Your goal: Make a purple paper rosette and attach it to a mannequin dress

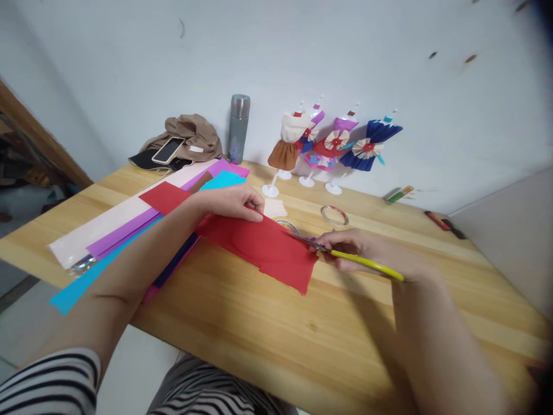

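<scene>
A long piece of red paper (259,245) stretches above the wooden table, its right end ragged. My left hand (235,202) pinches its upper edge between thumb and fingers. Yellow-handled scissors (367,262) are in my right hand (345,248), with their blades at the paper's upper right edge. Beneath my left forearm lie folded sheets: blue paper (80,288), purple paper (123,234) and pale pink paper (99,222). Partly hidden behind the red paper are a roll of tape (287,225) and small cream paper pieces (275,207).
Small dress forms in paper dresses (363,148) stand along the wall. A grey flask (238,129), a brown cloth (194,132) and a phone (168,150) sit at the back left. Another tape ring (334,215) and a red-and-black cutter (444,224) lie on the table (268,323).
</scene>
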The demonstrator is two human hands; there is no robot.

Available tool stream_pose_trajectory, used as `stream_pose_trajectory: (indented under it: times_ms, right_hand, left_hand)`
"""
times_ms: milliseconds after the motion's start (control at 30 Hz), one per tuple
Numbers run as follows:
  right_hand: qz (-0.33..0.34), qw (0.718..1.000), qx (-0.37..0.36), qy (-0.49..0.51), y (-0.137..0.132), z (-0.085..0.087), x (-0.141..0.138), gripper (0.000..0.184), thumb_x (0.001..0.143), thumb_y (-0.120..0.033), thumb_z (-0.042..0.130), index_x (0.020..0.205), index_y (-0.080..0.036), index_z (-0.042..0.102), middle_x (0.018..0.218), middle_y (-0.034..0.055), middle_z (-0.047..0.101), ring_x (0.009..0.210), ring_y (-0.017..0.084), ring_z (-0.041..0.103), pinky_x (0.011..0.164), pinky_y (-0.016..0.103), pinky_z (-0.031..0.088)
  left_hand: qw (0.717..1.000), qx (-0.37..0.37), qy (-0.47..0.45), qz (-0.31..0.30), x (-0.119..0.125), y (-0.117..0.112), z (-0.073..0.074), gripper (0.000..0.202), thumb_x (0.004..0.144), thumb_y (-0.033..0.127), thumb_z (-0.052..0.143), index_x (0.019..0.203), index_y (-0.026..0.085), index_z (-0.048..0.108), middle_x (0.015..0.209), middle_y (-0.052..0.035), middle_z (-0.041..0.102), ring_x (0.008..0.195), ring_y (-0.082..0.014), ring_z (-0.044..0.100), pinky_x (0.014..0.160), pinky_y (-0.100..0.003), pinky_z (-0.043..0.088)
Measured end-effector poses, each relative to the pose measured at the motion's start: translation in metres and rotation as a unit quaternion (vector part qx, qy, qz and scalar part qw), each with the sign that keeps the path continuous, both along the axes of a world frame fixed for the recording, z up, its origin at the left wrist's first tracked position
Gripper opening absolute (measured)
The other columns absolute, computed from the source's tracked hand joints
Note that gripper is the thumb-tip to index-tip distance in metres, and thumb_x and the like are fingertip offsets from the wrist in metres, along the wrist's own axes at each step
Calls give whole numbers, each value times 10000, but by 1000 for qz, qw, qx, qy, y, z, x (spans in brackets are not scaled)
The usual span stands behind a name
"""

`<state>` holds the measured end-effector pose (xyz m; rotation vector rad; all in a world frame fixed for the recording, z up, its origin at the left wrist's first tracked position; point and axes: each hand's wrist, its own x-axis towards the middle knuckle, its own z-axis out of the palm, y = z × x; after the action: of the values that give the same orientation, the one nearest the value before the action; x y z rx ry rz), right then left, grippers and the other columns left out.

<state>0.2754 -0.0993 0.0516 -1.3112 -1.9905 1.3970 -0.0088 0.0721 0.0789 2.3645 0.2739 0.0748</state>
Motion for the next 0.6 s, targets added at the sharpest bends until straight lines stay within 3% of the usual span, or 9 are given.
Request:
stream_pose_trajectory:
  times_ms: [333,600]
  right_hand:
    - [-23,999,22,6,-1,-2,0,471,784,-596,722,1005,-179,707,855,44,641,736,155,544,650,276,455]
    - [-24,1000,19,6,-1,-4,5,467,806,-563,703,1061,-172,713,815,41,638,698,137,554,641,260,470]
  left_hand:
    - [998,48,-35,-35,3,-3,1,187,805,297,566,710,151,633,727,0,650,714,-120,573,685,-226,388]
    - [998,50,-39,-24,0,-7,5,171,811,277,565,734,145,643,738,-3,661,724,-121,588,691,-221,405]
